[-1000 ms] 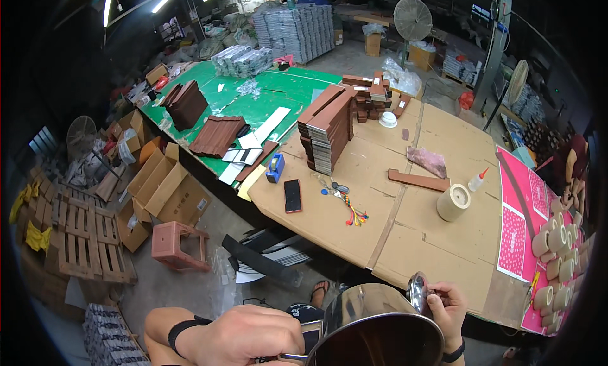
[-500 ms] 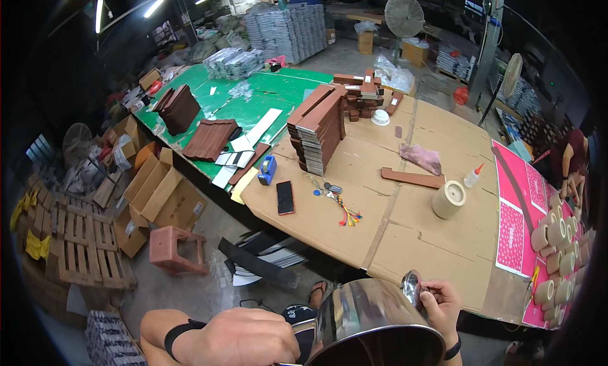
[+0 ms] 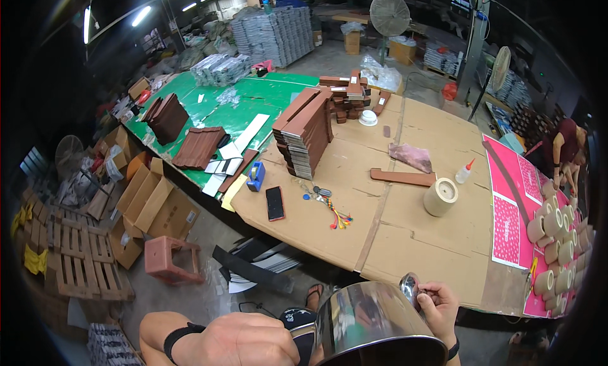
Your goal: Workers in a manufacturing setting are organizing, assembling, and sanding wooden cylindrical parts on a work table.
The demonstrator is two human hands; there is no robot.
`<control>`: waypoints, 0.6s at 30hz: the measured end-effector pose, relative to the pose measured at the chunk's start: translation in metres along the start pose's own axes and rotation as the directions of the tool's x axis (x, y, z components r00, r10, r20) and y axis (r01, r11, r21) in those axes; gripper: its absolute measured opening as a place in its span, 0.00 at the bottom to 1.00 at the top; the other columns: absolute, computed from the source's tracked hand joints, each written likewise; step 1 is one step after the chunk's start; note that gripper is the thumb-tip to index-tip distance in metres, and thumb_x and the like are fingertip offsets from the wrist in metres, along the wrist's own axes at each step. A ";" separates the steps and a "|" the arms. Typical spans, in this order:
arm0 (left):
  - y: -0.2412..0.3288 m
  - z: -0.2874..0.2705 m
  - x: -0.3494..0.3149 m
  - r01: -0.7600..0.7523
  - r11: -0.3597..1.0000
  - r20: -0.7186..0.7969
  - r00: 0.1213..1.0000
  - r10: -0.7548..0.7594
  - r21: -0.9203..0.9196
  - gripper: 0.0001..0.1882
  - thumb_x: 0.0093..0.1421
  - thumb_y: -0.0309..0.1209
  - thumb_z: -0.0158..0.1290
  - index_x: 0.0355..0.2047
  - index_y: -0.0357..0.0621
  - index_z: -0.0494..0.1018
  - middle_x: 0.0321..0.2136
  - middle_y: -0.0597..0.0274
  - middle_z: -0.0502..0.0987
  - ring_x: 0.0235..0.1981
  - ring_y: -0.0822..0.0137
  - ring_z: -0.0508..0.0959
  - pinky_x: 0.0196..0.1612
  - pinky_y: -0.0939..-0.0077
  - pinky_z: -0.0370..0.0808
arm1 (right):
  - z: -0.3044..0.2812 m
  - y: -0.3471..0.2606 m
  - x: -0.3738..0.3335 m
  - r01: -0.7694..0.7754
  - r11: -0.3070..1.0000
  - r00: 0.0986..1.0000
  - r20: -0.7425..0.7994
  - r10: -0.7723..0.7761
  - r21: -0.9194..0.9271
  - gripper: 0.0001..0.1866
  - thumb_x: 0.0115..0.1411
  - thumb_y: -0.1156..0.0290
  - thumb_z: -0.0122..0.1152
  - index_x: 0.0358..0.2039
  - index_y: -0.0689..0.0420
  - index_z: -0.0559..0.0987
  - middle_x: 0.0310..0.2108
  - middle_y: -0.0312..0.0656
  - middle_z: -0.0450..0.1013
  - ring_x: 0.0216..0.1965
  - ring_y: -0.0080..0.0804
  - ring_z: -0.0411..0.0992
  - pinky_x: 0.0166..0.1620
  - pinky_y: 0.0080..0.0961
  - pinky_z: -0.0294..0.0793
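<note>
Faces cardboard-covered tabletop [image 3: 316, 246] mid-frame, in cluttered workshop [image 3: 152, 296]. Pinches metal piece [image 3: 410, 288] beside pot [image 3: 364, 318] with right hand [image 3: 440, 309], lower right; cannot tell grip of left hand [image 3: 250, 342], knuckles up, lower centre.

The pot's mouth sinks low and the view swings right!
The pot [image 3: 373, 312] now shows more shiny wall, its dark opening squeezed against the lower edge; the left hand [image 3: 247, 340] dips, and the thin metal rod below it drops out of sight. The right hand [image 3: 440, 306] edges left with the round metal piece [image 3: 409, 286]. Phone [image 3: 275, 203], beige cylinder [image 3: 439, 200] and fan [image 3: 389, 14] slide left, and more of the co-worker [image 3: 565, 144] appears at far right.
</note>
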State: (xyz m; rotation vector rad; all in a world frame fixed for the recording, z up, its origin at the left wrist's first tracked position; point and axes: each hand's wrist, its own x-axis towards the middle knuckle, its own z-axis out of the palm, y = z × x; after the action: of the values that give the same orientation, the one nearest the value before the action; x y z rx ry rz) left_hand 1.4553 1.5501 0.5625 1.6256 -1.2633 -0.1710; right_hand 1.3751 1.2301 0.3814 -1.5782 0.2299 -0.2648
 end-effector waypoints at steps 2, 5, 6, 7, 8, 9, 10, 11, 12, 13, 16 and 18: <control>0.000 -0.001 0.001 0.003 1.000 0.010 1.000 -0.003 0.004 0.08 0.57 0.30 0.50 0.24 0.38 0.68 0.21 0.55 0.71 0.19 0.57 0.71 0.22 0.68 0.67 | -0.001 0.001 -0.002 -0.016 0.999 1.000 -0.007 0.017 0.029 0.10 0.55 0.79 0.61 0.37 0.66 0.74 0.31 0.39 0.75 0.28 0.18 0.71 0.33 0.13 0.71; -0.004 0.000 0.003 0.019 1.000 0.012 1.000 -0.019 -0.025 0.08 0.56 0.29 0.51 0.24 0.38 0.68 0.21 0.55 0.71 0.19 0.56 0.71 0.22 0.68 0.67 | 0.001 0.001 -0.001 -0.034 0.998 0.999 -0.009 0.034 0.048 0.10 0.55 0.79 0.60 0.37 0.67 0.74 0.31 0.40 0.75 0.28 0.18 0.71 0.34 0.13 0.71; -0.005 0.002 0.003 0.032 0.998 0.002 0.999 -0.032 -0.058 0.08 0.56 0.29 0.51 0.23 0.38 0.68 0.21 0.55 0.70 0.19 0.56 0.71 0.22 0.68 0.67 | 0.002 -0.001 -0.002 -0.038 0.998 0.999 -0.010 0.039 0.048 0.10 0.55 0.79 0.60 0.37 0.67 0.74 0.31 0.40 0.75 0.28 0.18 0.71 0.34 0.13 0.71; -0.008 0.001 0.002 0.036 0.997 0.003 0.999 -0.036 -0.062 0.08 0.56 0.29 0.51 0.23 0.38 0.68 0.21 0.55 0.70 0.19 0.56 0.71 0.22 0.68 0.67 | 0.003 -0.002 -0.001 -0.052 0.998 0.999 -0.013 0.052 0.044 0.10 0.55 0.79 0.60 0.37 0.67 0.74 0.30 0.40 0.75 0.28 0.17 0.71 0.33 0.13 0.71; -0.013 -0.002 0.000 0.109 0.985 0.064 0.993 -0.102 -0.133 0.08 0.57 0.29 0.51 0.25 0.36 0.69 0.21 0.54 0.71 0.19 0.56 0.70 0.22 0.68 0.66 | 0.004 -0.003 0.000 -0.066 0.997 0.998 -0.016 0.067 0.039 0.09 0.55 0.79 0.60 0.37 0.67 0.74 0.30 0.40 0.75 0.27 0.17 0.71 0.33 0.13 0.71; -0.016 -0.004 -0.001 0.186 0.961 0.131 0.978 -0.162 -0.203 0.09 0.58 0.29 0.51 0.26 0.34 0.69 0.22 0.53 0.71 0.20 0.56 0.70 0.21 0.67 0.65 | 0.004 -0.002 -0.001 -0.076 0.996 0.997 -0.018 0.077 0.036 0.09 0.55 0.79 0.60 0.37 0.67 0.74 0.30 0.40 0.75 0.27 0.17 0.71 0.33 0.13 0.71; -0.018 -0.004 0.000 0.241 0.940 0.145 0.967 -0.211 -0.242 0.09 0.59 0.29 0.50 0.25 0.34 0.68 0.21 0.53 0.69 0.19 0.57 0.68 0.21 0.69 0.63 | 0.004 0.000 -0.001 -0.079 0.996 0.996 -0.028 0.081 0.048 0.09 0.55 0.79 0.59 0.37 0.68 0.74 0.29 0.39 0.75 0.27 0.16 0.70 0.33 0.13 0.71; -0.020 -0.004 0.000 0.247 0.936 0.147 0.965 -0.215 -0.251 0.09 0.59 0.29 0.50 0.25 0.34 0.68 0.21 0.53 0.69 0.19 0.57 0.68 0.21 0.69 0.63 | 0.004 0.002 0.000 -0.083 0.995 0.996 -0.038 0.085 0.059 0.09 0.55 0.80 0.59 0.37 0.68 0.74 0.29 0.39 0.75 0.27 0.16 0.70 0.32 0.12 0.70; -0.023 -0.003 0.000 0.287 0.910 0.158 0.956 -0.249 -0.299 0.10 0.59 0.28 0.49 0.24 0.34 0.68 0.21 0.54 0.68 0.19 0.58 0.67 0.22 0.69 0.63 | 0.002 0.001 0.000 -0.080 0.996 0.996 -0.028 0.081 0.031 0.10 0.55 0.79 0.59 0.37 0.68 0.74 0.28 0.38 0.75 0.27 0.15 0.70 0.32 0.12 0.70; -0.024 -0.002 0.000 0.325 0.880 0.170 0.944 -0.282 -0.346 0.10 0.60 0.28 0.48 0.24 0.34 0.67 0.21 0.54 0.67 0.19 0.59 0.66 0.22 0.70 0.62 | 0.001 0.001 0.000 -0.087 0.996 0.996 -0.028 0.087 0.029 0.10 0.55 0.79 0.59 0.37 0.68 0.74 0.28 0.38 0.75 0.27 0.15 0.70 0.32 0.12 0.70; -0.024 -0.001 0.001 0.372 0.855 0.170 0.928 -0.332 -0.362 0.11 0.60 0.28 0.48 0.23 0.35 0.66 0.20 0.56 0.66 0.19 0.62 0.64 0.22 0.72 0.61 | 0.001 0.000 0.001 -0.084 0.996 0.996 -0.018 0.085 0.010 0.10 0.55 0.79 0.60 0.38 0.68 0.74 0.28 0.38 0.74 0.27 0.16 0.70 0.32 0.12 0.69; -0.025 0.000 0.001 0.380 0.863 0.152 0.925 -0.349 -0.332 0.12 0.60 0.28 0.48 0.21 0.35 0.65 0.20 0.57 0.66 0.18 0.65 0.64 0.21 0.74 0.60 | 0.002 0.001 0.001 -0.078 0.996 0.997 -0.019 0.078 0.034 0.10 0.56 0.79 0.60 0.38 0.68 0.74 0.28 0.38 0.74 0.27 0.16 0.70 0.32 0.12 0.69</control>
State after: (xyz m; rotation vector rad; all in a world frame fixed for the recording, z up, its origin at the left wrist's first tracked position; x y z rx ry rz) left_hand 1.4716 1.5477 0.5438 1.5314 -0.9069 -0.6765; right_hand 1.3764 1.2322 0.3808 -1.5310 0.3006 -0.2225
